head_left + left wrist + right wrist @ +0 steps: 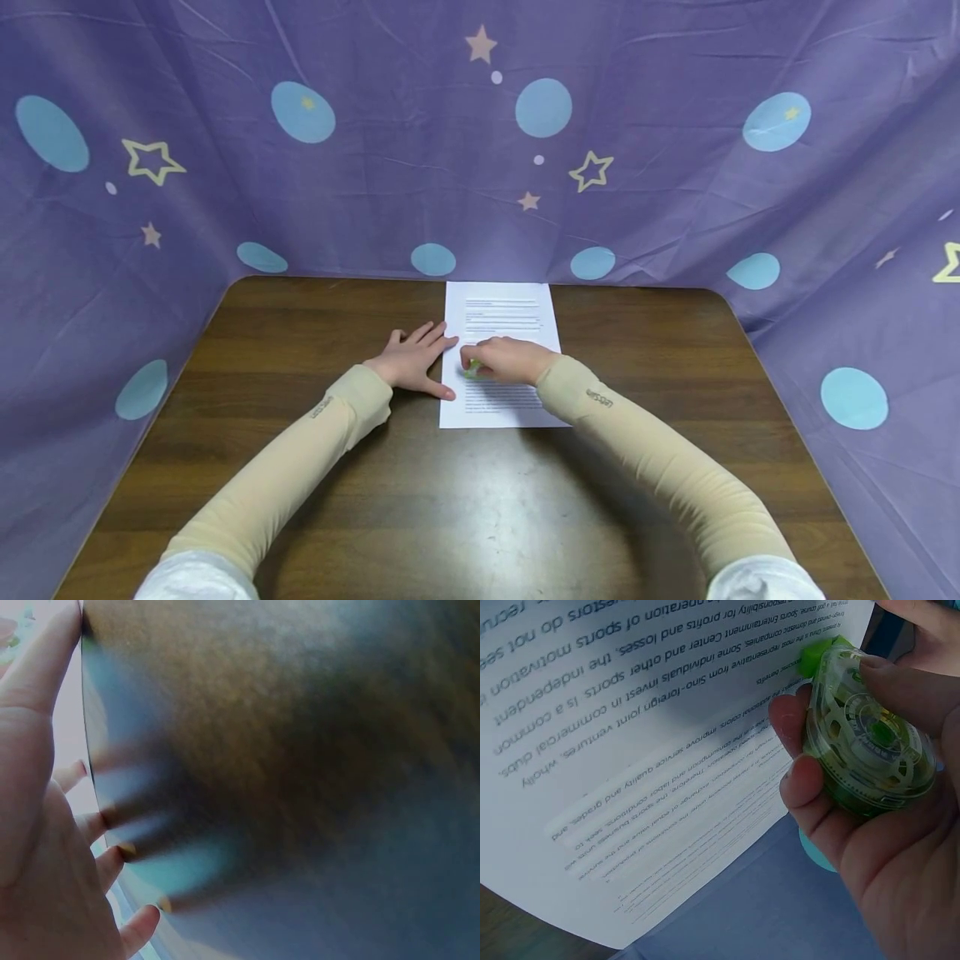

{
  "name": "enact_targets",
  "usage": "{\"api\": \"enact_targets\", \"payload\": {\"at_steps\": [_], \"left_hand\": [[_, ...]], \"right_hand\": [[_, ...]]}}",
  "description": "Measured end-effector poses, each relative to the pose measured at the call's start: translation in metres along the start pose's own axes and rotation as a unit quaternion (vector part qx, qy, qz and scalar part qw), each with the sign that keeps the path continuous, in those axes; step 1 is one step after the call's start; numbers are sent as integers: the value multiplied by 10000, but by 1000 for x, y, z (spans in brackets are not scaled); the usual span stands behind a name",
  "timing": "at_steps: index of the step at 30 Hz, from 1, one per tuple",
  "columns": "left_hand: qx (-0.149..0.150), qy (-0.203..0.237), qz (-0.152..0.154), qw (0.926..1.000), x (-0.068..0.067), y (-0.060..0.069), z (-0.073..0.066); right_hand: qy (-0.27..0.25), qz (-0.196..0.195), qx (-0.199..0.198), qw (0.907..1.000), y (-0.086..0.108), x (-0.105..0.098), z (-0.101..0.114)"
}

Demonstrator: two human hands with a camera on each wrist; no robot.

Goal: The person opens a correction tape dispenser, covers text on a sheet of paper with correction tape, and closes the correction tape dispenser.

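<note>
A printed sheet of paper [501,293] lies on the wooden table, its lines of text facing up. My right hand [513,360] grips a clear green correction tape [874,742] over the sheet. In the right wrist view, the green tip [821,656] points at the text; whether it touches the paper cannot be told. Pale white strips [649,769] cover parts of several lines. My left hand [411,358] is spread with straight fingers at the sheet's left edge, its thumb and a fingertip over the paper.
The brown table [300,467] reaches back to a purple curtain [420,167] with stars and blue ovals, which stands on the left, back and right. The sheet's far edge meets the curtain.
</note>
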State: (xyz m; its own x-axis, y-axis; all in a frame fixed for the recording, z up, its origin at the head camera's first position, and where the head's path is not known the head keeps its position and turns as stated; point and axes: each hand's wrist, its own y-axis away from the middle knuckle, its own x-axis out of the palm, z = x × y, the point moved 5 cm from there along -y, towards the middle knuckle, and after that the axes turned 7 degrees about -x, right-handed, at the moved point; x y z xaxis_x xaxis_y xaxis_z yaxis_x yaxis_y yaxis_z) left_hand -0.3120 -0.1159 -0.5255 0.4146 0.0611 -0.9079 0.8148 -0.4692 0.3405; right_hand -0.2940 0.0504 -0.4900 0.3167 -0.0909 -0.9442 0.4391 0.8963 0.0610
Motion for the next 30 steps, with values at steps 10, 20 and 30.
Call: {"api": "enact_targets", "payload": {"at_steps": [10,20,30], "left_hand": [[-12,42,-13,10000,0,1,0],[-67,0,26,10000,1,0,0],[-138,-116,-1,9998,0,1,-2]], "right_hand": [[272,-210,-140,9993,-7,-1,8],[524,-92,3,9986,-8,5,6],[434,-124,107,9989,-3,4,5]]}}
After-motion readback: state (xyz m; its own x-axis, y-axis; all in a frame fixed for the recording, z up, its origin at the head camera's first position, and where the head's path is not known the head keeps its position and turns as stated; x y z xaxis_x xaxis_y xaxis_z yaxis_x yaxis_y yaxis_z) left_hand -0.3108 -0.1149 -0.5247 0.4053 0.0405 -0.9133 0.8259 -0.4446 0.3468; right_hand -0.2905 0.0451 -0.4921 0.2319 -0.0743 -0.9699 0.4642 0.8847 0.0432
